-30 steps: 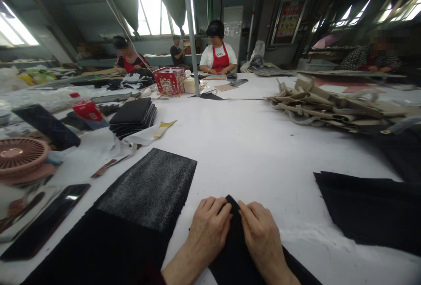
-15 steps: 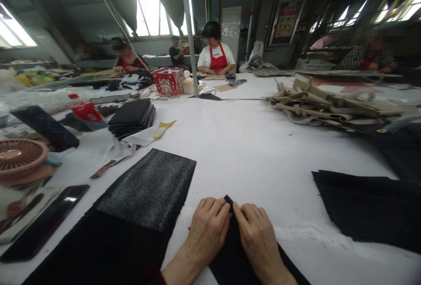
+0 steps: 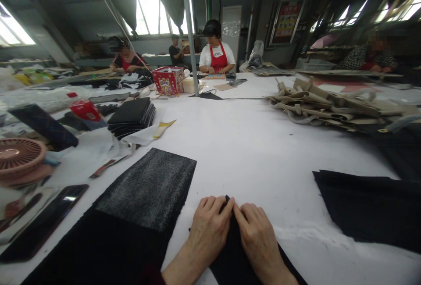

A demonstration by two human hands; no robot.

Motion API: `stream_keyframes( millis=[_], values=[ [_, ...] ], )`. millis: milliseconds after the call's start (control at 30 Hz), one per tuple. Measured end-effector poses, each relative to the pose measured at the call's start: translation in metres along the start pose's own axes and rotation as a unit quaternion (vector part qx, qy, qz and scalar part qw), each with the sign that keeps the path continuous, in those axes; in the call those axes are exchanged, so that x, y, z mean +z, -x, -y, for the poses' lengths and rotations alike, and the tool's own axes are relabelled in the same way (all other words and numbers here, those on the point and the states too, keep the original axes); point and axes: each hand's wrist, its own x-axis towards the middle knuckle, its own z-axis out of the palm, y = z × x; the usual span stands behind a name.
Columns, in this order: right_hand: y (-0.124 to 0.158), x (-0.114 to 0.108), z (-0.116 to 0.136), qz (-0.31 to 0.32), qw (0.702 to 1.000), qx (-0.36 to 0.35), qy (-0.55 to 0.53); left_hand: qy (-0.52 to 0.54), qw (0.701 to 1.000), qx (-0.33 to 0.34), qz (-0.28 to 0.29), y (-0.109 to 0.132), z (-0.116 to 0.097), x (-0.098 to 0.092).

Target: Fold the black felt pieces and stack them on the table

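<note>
A piece of black fabric (image 3: 233, 254) lies on the white table in front of me, its far end narrowing to a small tip between my hands. My left hand (image 3: 210, 223) grips that end from the left, fingers curled and pressed down. From the other side my right hand (image 3: 258, 232) pinches the same end, its index fingertip meeting the left one. Both thumbs are hidden. To the left lies a stack of black fabric pieces (image 3: 148, 184) with a greyish, rough-looking far part. More black fabric (image 3: 368, 206) rests at the right.
A phone (image 3: 46, 219), a pink fan (image 3: 21, 158) and a cutter knife (image 3: 107, 166) lie at the left. Behind them stands a folded black stack (image 3: 131, 116). Beige strips (image 3: 329, 103) are heaped at the back right. A co-worker in a red apron (image 3: 217, 57) sits across the white table (image 3: 230, 144).
My left fingers have shifted slightly right over the fabric's tip, covering more of it and touching the right index finger. Otherwise the hands and fabric stay in place.
</note>
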Motion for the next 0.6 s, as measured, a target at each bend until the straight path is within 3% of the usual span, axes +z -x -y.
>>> stream_keyframes(
  millis=[600],
  values=[
    [-0.0013, -0.0019, 0.0008, 0.010, 1.000, -0.004, 0.002, 0.004, 1.000, -0.006, -0.004, -0.0034, 0.0003, -0.0003]
  ],
)
